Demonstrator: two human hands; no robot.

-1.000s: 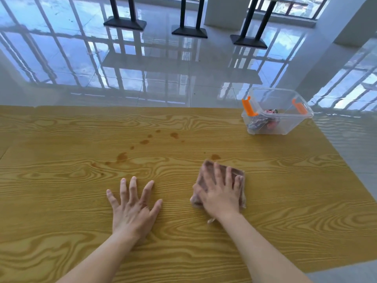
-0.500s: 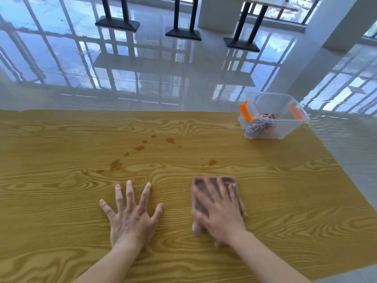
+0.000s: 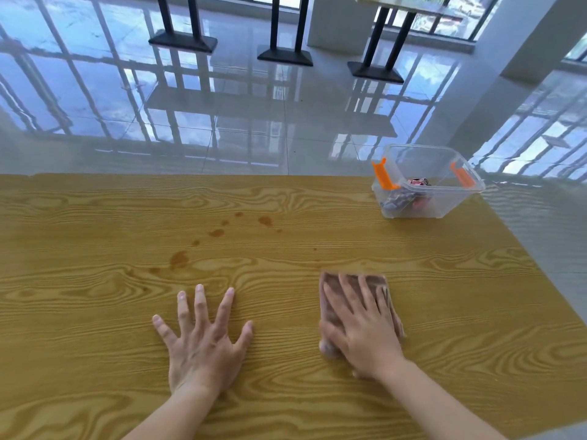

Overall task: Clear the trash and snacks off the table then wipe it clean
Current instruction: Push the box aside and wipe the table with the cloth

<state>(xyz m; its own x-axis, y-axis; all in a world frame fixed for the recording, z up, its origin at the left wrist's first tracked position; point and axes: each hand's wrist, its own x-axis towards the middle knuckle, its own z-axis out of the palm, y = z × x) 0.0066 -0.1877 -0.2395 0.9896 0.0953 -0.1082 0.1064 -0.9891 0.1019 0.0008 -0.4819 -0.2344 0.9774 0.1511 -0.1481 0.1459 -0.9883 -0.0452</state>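
A view from above of a wood-grain worktop [image 3: 95, 312] filling the lower half of the frame. Near its upper right corner stands a clear plastic bin [image 3: 427, 182] with orange latches, holding crumpled wrappers [image 3: 405, 198]; no loose trash or snacks lie on the surface, so the clearing part looks done. The right hand [image 3: 362, 325], lower centre right, lies flat with fingers spread on a brownish folded cloth [image 3: 374, 281], pressing it to the wood. The left hand [image 3: 203, 341], lower centre, rests palm down with fingers splayed wide, holding nothing. Several brown spill stains [image 3: 179, 258] dot the wood in the middle of the frame, above the left hand and apart from the cloth, so wiping appears under way with those marks left to clean.
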